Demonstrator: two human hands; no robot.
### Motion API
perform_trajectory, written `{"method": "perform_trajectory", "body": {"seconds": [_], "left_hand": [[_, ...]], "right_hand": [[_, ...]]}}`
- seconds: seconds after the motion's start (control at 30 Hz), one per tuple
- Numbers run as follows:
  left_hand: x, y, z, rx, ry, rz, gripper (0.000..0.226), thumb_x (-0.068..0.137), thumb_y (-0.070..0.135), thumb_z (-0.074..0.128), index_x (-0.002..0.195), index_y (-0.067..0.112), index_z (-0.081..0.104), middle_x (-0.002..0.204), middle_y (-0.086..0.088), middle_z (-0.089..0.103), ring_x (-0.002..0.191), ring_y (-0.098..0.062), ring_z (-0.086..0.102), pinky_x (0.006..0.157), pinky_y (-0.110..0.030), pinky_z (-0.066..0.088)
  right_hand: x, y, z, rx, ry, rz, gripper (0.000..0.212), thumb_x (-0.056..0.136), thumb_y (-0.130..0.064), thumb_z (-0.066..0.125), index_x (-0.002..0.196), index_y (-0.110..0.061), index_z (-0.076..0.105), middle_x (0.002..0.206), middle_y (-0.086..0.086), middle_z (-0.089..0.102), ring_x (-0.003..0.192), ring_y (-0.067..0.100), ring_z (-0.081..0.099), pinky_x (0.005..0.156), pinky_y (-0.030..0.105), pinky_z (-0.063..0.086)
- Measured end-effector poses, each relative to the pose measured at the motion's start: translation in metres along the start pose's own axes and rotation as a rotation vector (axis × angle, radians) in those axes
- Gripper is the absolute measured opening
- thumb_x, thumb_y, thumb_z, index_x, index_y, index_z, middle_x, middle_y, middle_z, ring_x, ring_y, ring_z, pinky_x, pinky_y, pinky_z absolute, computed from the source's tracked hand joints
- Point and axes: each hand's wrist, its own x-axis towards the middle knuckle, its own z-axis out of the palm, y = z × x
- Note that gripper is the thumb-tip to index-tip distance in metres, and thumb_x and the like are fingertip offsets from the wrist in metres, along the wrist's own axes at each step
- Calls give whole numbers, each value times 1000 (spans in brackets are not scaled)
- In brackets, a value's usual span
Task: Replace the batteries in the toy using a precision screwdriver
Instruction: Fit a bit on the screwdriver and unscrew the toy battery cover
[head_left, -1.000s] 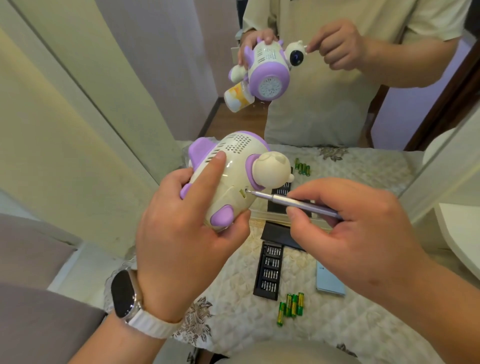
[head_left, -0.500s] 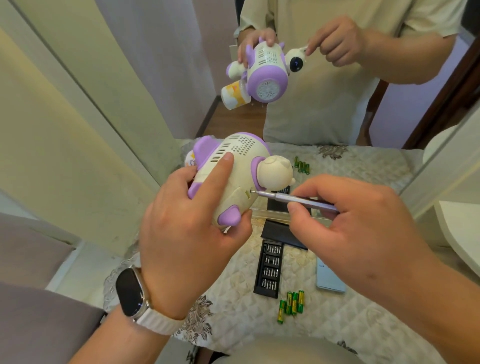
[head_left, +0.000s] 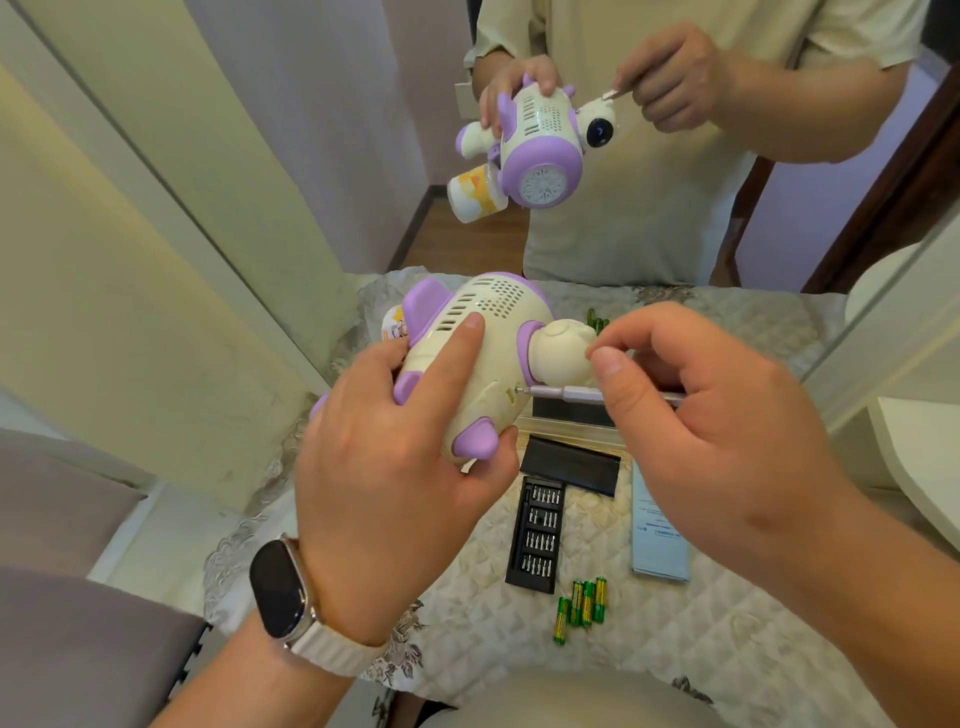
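Above quilted cloth (head_left: 727, 649), left fingers (head_left: 452, 364) around toy (head_left: 498, 332), right fingers (head_left: 618, 384) tight on screwdriver (head_left: 566, 393); leaflet (head_left: 660, 545) print unreadable.

Left hand (head_left: 395, 478) grips toy (head_left: 483, 364) — right hand (head_left: 727, 431) pinches screwdriver (head_left: 566, 393).

toy (head_left: 483, 364): cream, purple trim
batteries (head_left: 582, 605): green, yellow ends
bit case (head_left: 537, 535): black
cloth (head_left: 675, 639): off-white, quilted
watch strap (head_left: 332, 649): white
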Motion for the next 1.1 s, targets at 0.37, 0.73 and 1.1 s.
{"method": "perform_trajectory", "body": {"seconds": [0.37, 0.73, 1.1], "left_hand": [[3, 6, 0, -36, -2, -56, 66, 71, 48, 66, 132, 26, 60, 108, -12, 63, 89, -32, 64, 60, -39, 53], [-6, 17, -3, -36, 32, -104, 69, 66, 42, 73, 132, 27, 60, 107, -9, 63, 86, -29, 63, 60, -35, 52], [-5, 29, 1, -81, 66, -110, 69, 67, 43, 73, 133, 28, 59, 110, -11, 63, 90, -30, 64, 63, -37, 53]], "right_hand": [[4, -2, -5, 13, -32, -25, 4, 89, -29, 57, 90, -33, 57, 73, -4, 56, 63, 16, 53, 51, 22, 39], [4, -4, -17, -117, -98, -140, 2, 88, -28, 55, 86, -26, 55, 59, -11, 49, 60, 15, 50, 50, 24, 38], [0, -3, -29, -83, -43, -156, 9, 86, -25, 61, 93, -28, 57, 73, -8, 54, 63, 19, 52, 52, 26, 39]]}}
